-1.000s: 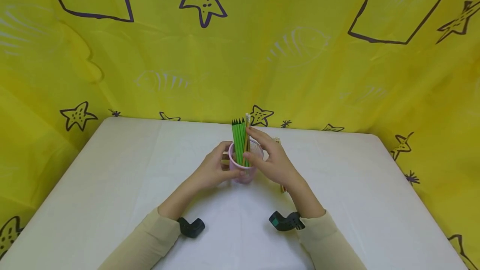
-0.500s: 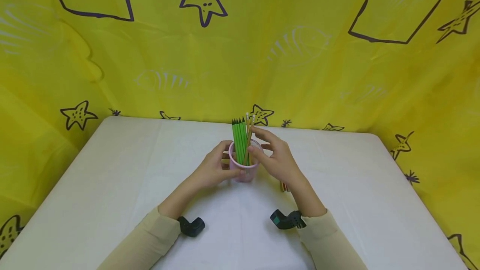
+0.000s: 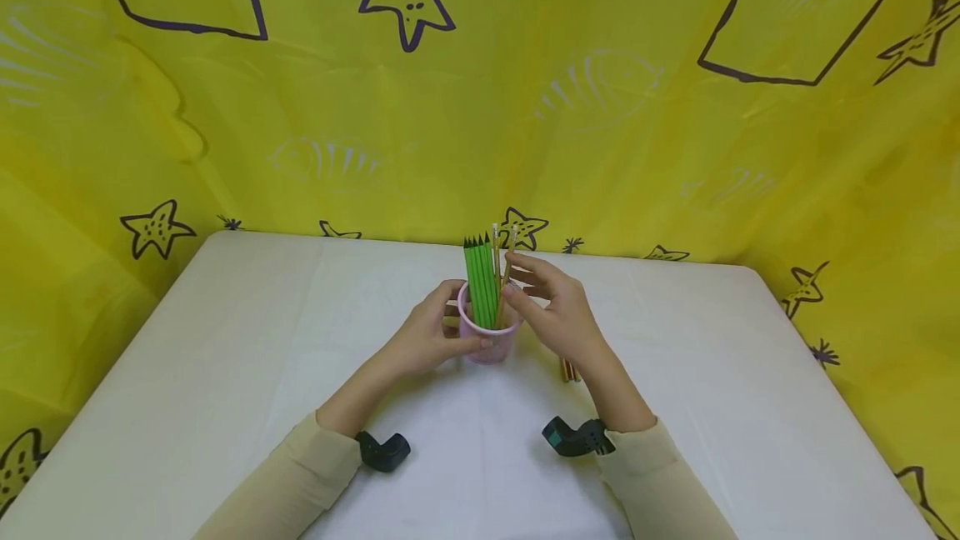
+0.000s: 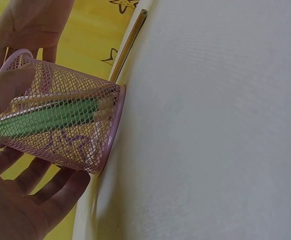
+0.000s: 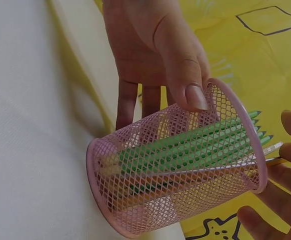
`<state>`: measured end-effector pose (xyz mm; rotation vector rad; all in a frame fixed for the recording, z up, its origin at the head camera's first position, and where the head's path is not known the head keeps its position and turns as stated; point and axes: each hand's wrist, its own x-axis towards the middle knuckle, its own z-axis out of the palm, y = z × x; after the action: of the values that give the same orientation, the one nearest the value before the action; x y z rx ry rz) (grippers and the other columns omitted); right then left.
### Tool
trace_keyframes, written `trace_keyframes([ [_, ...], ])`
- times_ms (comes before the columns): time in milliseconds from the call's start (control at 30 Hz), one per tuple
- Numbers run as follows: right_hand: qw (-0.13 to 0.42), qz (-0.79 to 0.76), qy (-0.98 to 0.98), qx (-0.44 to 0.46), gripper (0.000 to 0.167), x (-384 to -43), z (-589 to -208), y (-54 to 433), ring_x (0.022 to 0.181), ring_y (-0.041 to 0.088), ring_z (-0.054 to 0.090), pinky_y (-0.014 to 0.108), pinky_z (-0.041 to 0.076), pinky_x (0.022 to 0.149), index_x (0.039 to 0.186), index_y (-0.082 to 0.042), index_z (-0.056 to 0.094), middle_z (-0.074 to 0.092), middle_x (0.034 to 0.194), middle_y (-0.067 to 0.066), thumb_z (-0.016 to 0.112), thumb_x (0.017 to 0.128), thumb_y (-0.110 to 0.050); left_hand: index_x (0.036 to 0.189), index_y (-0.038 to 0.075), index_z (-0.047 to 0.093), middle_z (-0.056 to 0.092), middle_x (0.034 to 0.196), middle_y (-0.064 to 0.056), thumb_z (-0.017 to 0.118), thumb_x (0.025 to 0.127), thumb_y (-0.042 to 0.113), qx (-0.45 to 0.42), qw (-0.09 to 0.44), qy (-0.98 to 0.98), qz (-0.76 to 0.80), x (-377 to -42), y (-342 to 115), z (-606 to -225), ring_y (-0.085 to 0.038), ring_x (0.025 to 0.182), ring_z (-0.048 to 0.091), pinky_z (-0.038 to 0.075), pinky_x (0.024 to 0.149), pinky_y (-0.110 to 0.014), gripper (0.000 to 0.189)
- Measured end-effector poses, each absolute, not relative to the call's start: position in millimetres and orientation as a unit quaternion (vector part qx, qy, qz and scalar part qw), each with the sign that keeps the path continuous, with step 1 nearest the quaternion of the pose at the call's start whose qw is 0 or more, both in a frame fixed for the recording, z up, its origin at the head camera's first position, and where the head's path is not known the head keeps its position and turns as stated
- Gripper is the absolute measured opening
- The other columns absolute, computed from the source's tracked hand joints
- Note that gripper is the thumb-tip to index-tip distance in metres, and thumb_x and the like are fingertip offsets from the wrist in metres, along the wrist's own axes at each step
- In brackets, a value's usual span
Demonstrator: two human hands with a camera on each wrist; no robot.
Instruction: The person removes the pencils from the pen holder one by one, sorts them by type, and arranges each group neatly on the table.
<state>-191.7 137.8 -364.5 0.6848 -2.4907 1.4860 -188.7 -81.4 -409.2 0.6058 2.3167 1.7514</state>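
Observation:
A pink mesh pencil cup (image 3: pixel 491 348) stands on the white table, tilted in neither wrist view beyond the camera's own angle. My left hand (image 3: pixel 425 336) grips it, thumb on the near side and fingers around the far side. Green pencils (image 5: pixel 185 150) with dark points stick up inside, beside two gold-brown pencils with whitish ends. My right hand (image 3: pixel 561 311) is at the cup's right rim. Its thumb and index finger pinch one gold-brown pencil (image 3: pixel 513 242), which leans right while its lower end stays in the cup. The other gold-brown pencil (image 3: pixel 496 250) stands against the green ones.
Behind my right hand, more slim pencils (image 3: pixel 569 370) lie on the table (image 3: pixel 300 373), mostly hidden. One of them, a gold pencil (image 4: pixel 129 47), shows past the cup's base in the left wrist view. A yellow patterned cloth (image 3: pixel 450 123) hangs behind the table.
My right hand has shifted slightly right, and the gold-brown pencil at its fingertips now leans right, apart from the other one. My left hand keeps its hold on the cup.

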Motion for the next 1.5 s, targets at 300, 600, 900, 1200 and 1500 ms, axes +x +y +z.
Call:
trace_keyframes([
  [300,0.104,0.565,-0.792,0.205,0.037,-194.6,-364.6,142.8,0.113,0.026,0.068,0.03,0.057,0.093,0.132,-0.005,0.061,0.062,0.137,0.007,0.066,0.096,-0.009,0.142,0.011,0.041,0.053,0.138,-0.01,0.084,0.079,0.009,0.204,0.083,0.778,0.588,-188.4,-81.6,-408.2,-0.031,0.119,0.06,0.057,0.094,-0.037,0.076],
  [600,0.092,0.632,-0.753,0.158,0.035,-194.2,-356.7,147.6,0.104,0.014,0.069,0.023,0.057,0.089,0.131,-0.001,0.061,0.06,0.136,0.015,0.064,0.096,-0.007,0.143,0.01,0.04,0.052,0.14,-0.012,0.083,0.08,0.01,0.204,0.086,0.779,0.587,-187.8,-81.5,-408.6,-0.034,0.12,0.06,0.057,0.095,-0.039,0.076],
  [900,0.079,0.687,-0.713,0.116,0.039,-193.5,-348.9,149.4,0.102,0.012,0.069,0.033,0.06,0.088,0.133,0.002,0.056,0.055,0.136,0.018,0.062,0.095,0.0,0.142,0.011,0.041,0.053,0.138,-0.009,0.084,0.079,0.01,0.199,0.085,0.782,0.585,-188.4,-81.3,-408.3,-0.031,0.12,0.06,0.057,0.095,-0.038,0.077],
  [1200,0.094,0.714,-0.688,0.096,0.04,-193.4,-348.2,150.5,0.1,0.015,0.068,0.036,0.06,0.088,0.132,0.005,0.054,0.054,0.131,0.016,0.065,0.094,0.0,0.142,0.011,0.041,0.053,0.138,-0.008,0.085,0.078,0.012,0.199,0.088,0.783,0.583,-188.8,-81.4,-409.0,-0.031,0.12,0.059,0.057,0.095,-0.037,0.077],
  [1500,0.111,0.724,-0.675,0.085,0.045,-193.7,-346.4,153.0,0.097,0.015,0.067,0.028,0.06,0.086,0.133,0.005,0.052,0.055,0.125,0.009,0.068,0.091,0.003,0.142,0.01,0.041,0.052,0.138,-0.009,0.085,0.079,0.012,0.2,0.088,0.782,0.583,-188.5,-80.8,-408.5,-0.031,0.12,0.06,0.057,0.095,-0.038,0.077],
])
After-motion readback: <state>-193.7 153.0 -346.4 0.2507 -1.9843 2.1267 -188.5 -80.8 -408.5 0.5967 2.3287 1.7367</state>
